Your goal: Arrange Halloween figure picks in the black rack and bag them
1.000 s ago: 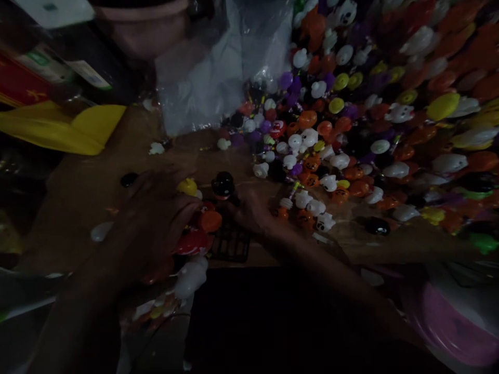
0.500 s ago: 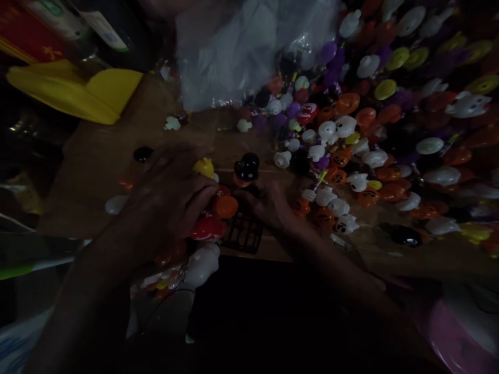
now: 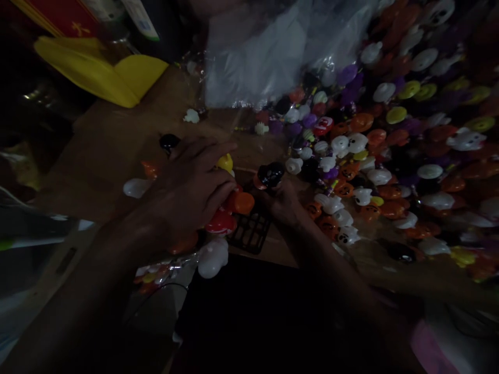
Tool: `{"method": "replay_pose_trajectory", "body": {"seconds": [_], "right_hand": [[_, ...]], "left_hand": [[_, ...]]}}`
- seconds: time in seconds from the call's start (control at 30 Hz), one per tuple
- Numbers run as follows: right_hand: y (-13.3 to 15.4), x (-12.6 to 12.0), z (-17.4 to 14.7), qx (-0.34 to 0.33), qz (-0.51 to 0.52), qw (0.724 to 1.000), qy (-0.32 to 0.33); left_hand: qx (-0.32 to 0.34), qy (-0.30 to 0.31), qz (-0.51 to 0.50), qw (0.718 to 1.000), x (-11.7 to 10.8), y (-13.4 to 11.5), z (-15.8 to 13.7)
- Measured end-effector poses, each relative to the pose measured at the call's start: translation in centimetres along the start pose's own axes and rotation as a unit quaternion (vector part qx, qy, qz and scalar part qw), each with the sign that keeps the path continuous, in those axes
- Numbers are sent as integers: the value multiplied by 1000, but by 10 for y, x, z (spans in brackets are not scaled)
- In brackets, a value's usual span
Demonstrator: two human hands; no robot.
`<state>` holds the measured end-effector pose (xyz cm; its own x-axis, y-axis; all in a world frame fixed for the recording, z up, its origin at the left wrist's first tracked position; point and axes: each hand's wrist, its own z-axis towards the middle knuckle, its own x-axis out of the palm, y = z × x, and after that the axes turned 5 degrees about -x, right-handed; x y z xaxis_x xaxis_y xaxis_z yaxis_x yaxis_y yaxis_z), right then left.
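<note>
My right hand [image 3: 287, 202] is closed, its fingertips pinching a glossy black plastic toy figure [image 3: 272, 174] with an orange part on its left side. Below it lies a dark grid-like tray [image 3: 249, 234]. My left hand [image 3: 191, 189] is spread palm down over a cluster of small toys, fingers stretched out. Near its fingers are a yellow toy [image 3: 225, 162], an orange round piece [image 3: 244, 202] and a red toy [image 3: 221, 222]. A white toy [image 3: 213, 257] sits at the table edge. Dim light hides what is under the left palm.
A large heap of white, orange, purple and black toys [image 3: 358, 195] covers the right side. Clear plastic bags [image 3: 253, 62] lie at the back. A yellow folded piece [image 3: 113, 78] is at back left. Black [image 3: 169, 141] and white [image 3: 136, 188] pieces lie beyond my left hand.
The view has shifted, so most things appear further right. The black toy has tipped in my right hand, its orange part now to the left. My left fingers are more stretched out.
</note>
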<state>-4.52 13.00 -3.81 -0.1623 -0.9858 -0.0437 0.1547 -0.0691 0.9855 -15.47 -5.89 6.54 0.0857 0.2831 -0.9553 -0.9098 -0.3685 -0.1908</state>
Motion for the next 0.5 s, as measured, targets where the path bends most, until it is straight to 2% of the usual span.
{"method": "replay_pose_trajectory", "body": {"seconds": [0.33,0.4,0.5], "right_hand": [[2,-3,4,12,11,1000,-3],[0,-3,4,28,19,999,-17],[-4,1,3,21,15,997,-72]], "left_hand": [[-7,5,-10,1000,1,2,1],[-3,10,-9,1000,1,2,1],[-8,24,-13,1000,-1,2,2]]}}
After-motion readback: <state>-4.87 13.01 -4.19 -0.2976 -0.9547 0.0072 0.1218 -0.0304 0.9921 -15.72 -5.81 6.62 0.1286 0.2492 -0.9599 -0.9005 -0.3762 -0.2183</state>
